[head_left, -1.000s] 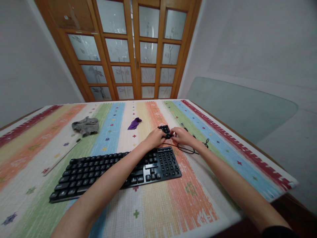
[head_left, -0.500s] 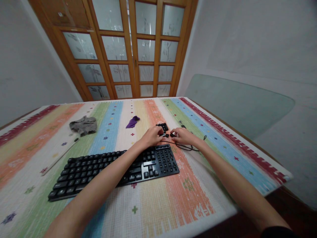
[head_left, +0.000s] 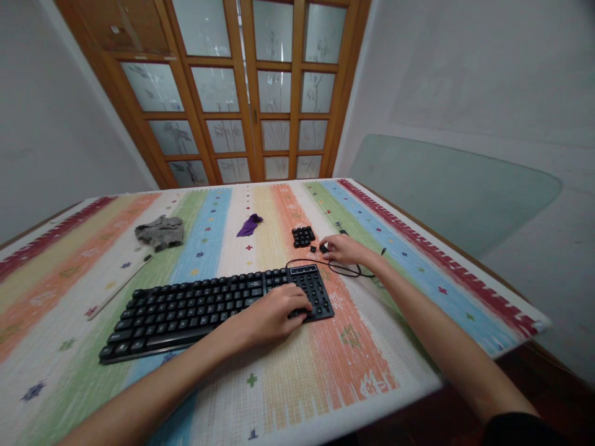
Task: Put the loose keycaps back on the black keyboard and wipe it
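Observation:
A black keyboard [head_left: 199,310] lies at a slant on the striped tablecloth, many bare key stems showing on its number pad. My left hand [head_left: 281,310] is at the lower left of the number pad, thumb and fingertips pinched together against it; what they hold is hidden. Beyond the keyboard, my right hand [head_left: 343,249] rests low over the cloth, its fingertips closed on a black keycap [head_left: 324,249]. Just left of that, one loose keycap [head_left: 313,249] lies alone. Several more keycaps [head_left: 303,236] sit grouped in rows behind it.
The keyboard's black cable [head_left: 344,270] loops beneath my right wrist. Farther back lies a purple cloth [head_left: 250,225]. To the left are a crumpled grey cloth [head_left: 160,233] and a slim stick with a dark-tipped end [head_left: 118,288]. The tablecloth [head_left: 279,390] covers the table to its edges.
My left hand has come back from the loose keycaps to the number pad, uncovering the keycap group. My right hand stays nearly in place with its keycap.

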A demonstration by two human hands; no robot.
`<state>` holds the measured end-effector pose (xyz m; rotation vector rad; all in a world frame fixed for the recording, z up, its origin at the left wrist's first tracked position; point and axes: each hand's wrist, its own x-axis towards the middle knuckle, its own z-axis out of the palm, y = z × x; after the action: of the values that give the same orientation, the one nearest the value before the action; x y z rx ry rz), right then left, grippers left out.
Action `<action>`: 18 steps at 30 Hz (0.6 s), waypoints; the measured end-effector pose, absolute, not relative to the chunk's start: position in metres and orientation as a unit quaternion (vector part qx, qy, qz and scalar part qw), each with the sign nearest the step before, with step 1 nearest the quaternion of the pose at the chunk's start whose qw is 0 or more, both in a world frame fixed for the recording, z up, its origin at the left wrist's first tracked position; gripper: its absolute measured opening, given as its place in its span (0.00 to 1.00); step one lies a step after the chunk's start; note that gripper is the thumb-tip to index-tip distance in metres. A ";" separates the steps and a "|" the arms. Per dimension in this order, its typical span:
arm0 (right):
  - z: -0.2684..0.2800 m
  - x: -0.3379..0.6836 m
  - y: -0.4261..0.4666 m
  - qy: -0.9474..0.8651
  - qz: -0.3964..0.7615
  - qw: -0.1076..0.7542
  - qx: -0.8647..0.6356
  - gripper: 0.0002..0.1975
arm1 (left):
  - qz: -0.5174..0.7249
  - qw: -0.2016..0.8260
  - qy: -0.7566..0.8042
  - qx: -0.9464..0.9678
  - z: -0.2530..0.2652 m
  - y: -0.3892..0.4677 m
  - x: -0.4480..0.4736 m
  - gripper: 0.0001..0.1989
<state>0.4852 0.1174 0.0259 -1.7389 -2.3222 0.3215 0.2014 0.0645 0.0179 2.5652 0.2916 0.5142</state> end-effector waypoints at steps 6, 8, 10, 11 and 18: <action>0.038 0.478 0.087 -0.801 0.148 0.217 -0.539 0.14 | 0.195 0.234 0.117 0.945 0.013 0.061 0.201 0.09; 0.040 0.472 0.067 -0.813 0.194 0.241 -0.493 0.17 | 0.197 0.233 0.123 0.944 0.013 0.059 0.198 0.08; 0.039 0.465 0.047 -0.824 0.219 0.232 -0.469 0.17 | 0.198 0.232 0.131 0.943 0.013 0.058 0.196 0.08; 0.038 0.462 0.037 -0.828 0.225 0.223 -0.463 0.17 | 0.198 0.230 0.133 0.943 0.013 0.058 0.196 0.09; 0.030 0.449 0.007 -0.863 0.200 0.188 -0.423 0.15 | 0.189 0.213 0.119 0.951 0.015 0.056 0.199 0.09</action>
<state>0.4486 0.0071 0.0298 -1.1911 -2.4286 0.5620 0.1985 0.0565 0.0147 2.6402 0.3305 0.5250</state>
